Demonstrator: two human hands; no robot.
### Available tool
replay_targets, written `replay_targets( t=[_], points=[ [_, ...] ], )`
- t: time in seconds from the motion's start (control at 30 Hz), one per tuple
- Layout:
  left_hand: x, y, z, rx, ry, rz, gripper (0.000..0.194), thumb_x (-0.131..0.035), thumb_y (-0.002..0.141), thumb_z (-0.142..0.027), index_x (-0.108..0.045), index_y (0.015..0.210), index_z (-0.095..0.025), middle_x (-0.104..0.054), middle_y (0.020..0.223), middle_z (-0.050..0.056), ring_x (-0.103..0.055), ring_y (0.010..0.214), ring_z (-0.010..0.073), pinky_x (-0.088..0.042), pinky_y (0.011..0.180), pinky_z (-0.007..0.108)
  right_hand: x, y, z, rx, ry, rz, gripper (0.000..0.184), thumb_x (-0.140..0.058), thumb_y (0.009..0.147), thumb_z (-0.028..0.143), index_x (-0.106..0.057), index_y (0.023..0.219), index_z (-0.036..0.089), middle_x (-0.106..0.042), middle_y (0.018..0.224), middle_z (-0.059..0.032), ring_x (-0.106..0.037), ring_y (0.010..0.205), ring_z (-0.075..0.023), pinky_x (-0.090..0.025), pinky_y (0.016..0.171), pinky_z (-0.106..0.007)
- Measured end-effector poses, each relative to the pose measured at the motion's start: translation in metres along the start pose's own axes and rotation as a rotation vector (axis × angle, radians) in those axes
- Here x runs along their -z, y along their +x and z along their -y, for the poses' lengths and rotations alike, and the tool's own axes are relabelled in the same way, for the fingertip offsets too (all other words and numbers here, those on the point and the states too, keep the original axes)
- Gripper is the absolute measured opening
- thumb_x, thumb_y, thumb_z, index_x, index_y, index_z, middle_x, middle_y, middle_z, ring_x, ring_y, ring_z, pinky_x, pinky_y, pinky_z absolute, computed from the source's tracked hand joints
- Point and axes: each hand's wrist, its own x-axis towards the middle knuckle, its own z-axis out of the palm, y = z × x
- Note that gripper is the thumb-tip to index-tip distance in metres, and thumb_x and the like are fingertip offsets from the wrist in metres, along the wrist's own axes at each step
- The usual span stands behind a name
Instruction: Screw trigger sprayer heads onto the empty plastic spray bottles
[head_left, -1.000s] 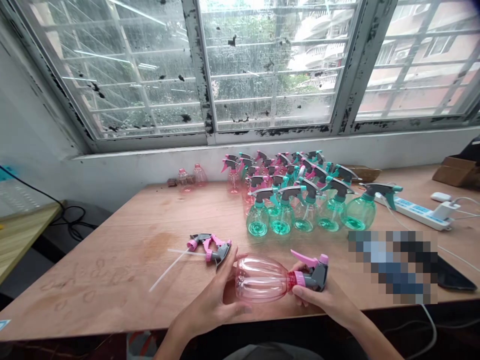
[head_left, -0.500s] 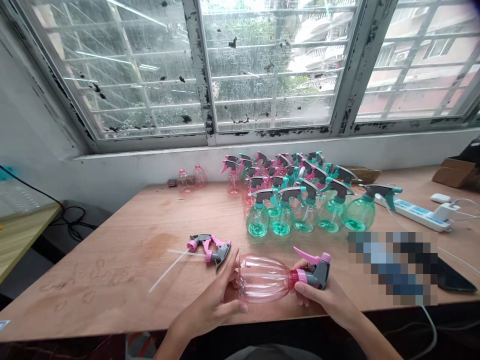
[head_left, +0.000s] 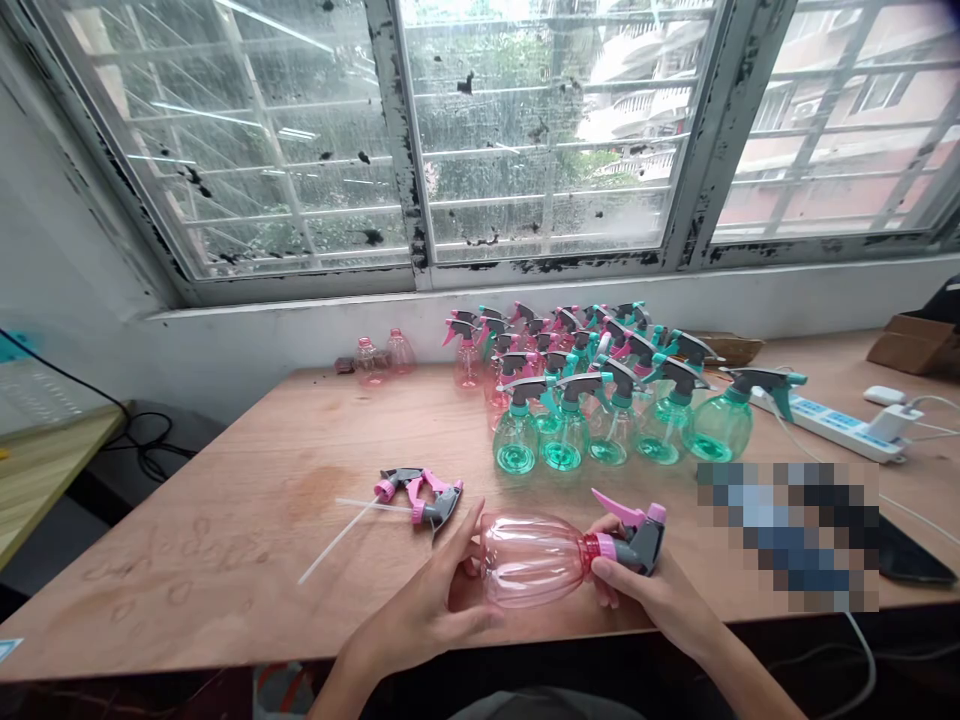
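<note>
A clear pink spray bottle point(head_left: 532, 560) lies sideways between my hands, its base to the left and its pink and grey trigger head point(head_left: 637, 540) to the right. My left hand point(head_left: 442, 590) is curved around the base end. The thumb and fingers of my right hand point(head_left: 630, 585) pinch the pink collar at the neck. The trigger head is seated on the neck; how tightly, I cannot tell. Left of the bottle, two loose pink and grey trigger heads point(head_left: 421, 495) with thin clear tubes lie on the wooden table point(head_left: 225, 540).
Several green and pink spray bottles point(head_left: 562, 440) stand in a cluster behind my hands. Two headless pink bottles point(head_left: 371, 362) stand by the wall. To the right are a white power strip point(head_left: 832, 425), cables, a dark flat device point(head_left: 915, 550) and a cardboard box point(head_left: 911, 343).
The bottle and both hands have shifted very slightly to the right. My grip looks the same, and the loose trigger heads have stayed in place.
</note>
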Motion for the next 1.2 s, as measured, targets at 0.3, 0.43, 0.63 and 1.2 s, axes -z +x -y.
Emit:
replay_targets(
  t=[0.3,0.43,0.63,1.2],
  points=[
    [0.002,0.001,0.002,-0.028,0.051,0.018,0.096,-0.077,0.086,-0.034,-0.017,0.162,-0.031,-0.024,0.171,0.006,-0.022,0.157,0.0313,-0.018,0.129,0.046,-0.001,-0.002,0.002,0.008,-0.008,0.008,0.035,-0.079,0.085,0.046,-0.062,0.100,0.020,-0.068,0.063,0.0015,-0.058,0.055,-0.0162,-0.048,0.055,-0.030],
    [0.001,0.000,-0.002,0.019,0.072,0.014,0.098,-0.074,0.088,-0.030,-0.009,0.162,-0.035,-0.035,0.166,0.007,-0.035,0.151,0.0322,-0.026,0.127,0.048,-0.001,-0.001,0.003,0.016,-0.008,0.008,0.034,-0.079,0.086,0.046,-0.061,0.099,0.020,-0.068,0.063,0.0022,-0.058,0.054,-0.0150,-0.048,0.054,-0.028],
    [0.001,0.000,-0.002,0.040,0.120,0.007,0.103,-0.075,0.087,-0.035,-0.007,0.163,-0.023,-0.014,0.173,0.009,-0.013,0.159,0.0309,-0.013,0.130,0.045,-0.007,-0.005,0.003,0.045,0.022,-0.017,0.032,-0.081,0.085,0.044,-0.063,0.097,0.021,-0.068,0.063,0.0030,-0.060,0.055,-0.0136,-0.049,0.054,-0.026],
    [0.000,0.002,0.000,0.047,0.008,0.005,0.116,-0.081,0.081,-0.035,0.001,0.163,-0.028,-0.003,0.174,0.008,-0.014,0.159,0.0309,-0.014,0.130,0.046,-0.007,-0.005,0.001,0.068,0.052,0.020,0.027,-0.079,0.087,0.041,-0.062,0.094,0.021,-0.066,0.060,0.0043,-0.058,0.051,-0.0122,-0.051,0.052,-0.024]
  ],
)
